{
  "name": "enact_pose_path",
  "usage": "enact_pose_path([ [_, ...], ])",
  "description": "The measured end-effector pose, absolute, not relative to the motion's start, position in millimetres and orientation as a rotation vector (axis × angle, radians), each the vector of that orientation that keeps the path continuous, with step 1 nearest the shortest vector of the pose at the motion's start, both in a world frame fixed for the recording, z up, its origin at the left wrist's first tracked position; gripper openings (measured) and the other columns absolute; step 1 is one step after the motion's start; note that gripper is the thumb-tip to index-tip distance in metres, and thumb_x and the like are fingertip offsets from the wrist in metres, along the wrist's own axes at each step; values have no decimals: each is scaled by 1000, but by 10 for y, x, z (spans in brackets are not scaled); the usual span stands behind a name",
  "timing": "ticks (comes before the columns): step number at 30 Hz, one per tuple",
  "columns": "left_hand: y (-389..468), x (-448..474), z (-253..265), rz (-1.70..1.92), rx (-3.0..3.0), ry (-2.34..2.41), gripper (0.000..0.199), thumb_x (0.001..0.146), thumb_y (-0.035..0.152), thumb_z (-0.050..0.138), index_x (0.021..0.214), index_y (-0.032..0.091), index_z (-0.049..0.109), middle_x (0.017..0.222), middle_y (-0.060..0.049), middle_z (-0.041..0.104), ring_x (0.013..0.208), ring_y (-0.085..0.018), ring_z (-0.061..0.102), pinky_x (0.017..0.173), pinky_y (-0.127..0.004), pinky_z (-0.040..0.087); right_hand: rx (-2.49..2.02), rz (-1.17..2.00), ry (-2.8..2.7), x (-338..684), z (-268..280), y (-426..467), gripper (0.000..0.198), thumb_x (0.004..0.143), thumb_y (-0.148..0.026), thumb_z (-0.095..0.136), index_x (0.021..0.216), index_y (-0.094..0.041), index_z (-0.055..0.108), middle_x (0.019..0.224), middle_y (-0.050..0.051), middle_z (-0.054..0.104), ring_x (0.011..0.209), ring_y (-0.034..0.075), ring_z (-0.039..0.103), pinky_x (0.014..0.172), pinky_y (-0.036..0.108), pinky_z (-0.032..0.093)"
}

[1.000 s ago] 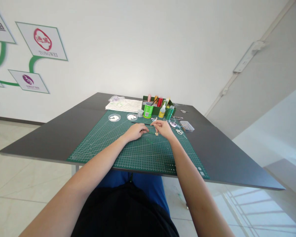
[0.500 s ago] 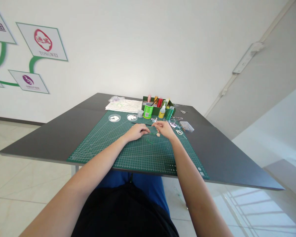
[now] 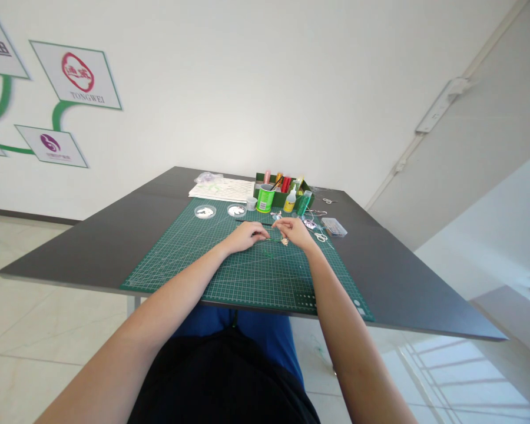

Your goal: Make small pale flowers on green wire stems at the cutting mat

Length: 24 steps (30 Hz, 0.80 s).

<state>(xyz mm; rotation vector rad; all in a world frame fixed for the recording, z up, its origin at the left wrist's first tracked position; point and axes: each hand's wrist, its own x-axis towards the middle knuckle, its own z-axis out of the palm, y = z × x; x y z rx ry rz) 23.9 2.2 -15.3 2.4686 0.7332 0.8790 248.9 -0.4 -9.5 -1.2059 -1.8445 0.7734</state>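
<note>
My left hand (image 3: pixel 247 236) is closed, its fingertips pinching one end of a thin green stem (image 3: pixel 274 239). At the stem's right end is a small pale flower (image 3: pixel 284 241), just below my right hand. My right hand (image 3: pixel 294 231) is held above the stem with thumb and fingers pinched together; what sits between them is too small to make out. Both hands are over the green cutting mat (image 3: pixel 247 277). Behind them lies a thin dark rod (image 3: pixel 242 221), partly hidden by the fingers.
Two shallow dishes (image 3: pixel 205 211) with white contents stand beyond my left hand. Farther back are a bright green can (image 3: pixel 265 199), a yellow glue bottle (image 3: pixel 290 201) and a green box (image 3: pixel 259 176) of coloured tubes. Scissors (image 3: pixel 321 237) and a clear case (image 3: pixel 334 227) lie rightward.
My right hand has shifted very slightly, and the pale flower has moved a touch to the right. My left hand keeps its place on the stem.
</note>
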Motion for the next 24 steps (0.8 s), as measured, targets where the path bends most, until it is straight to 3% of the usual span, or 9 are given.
enact_pose_path([
  [24, -37, 258, -96, 1011, 2336, 716, 14, 91, 19, 64, 95, 16, 78, 91, -7, 73, 80, -16, 66, 83, -31, 50, -1154, 933, -1748, 2518, -196, 67, 43, 74, -52, 67, 85, -11, 73, 53, -3, 49, 49, 10, 38, 50, 23, 28],
])
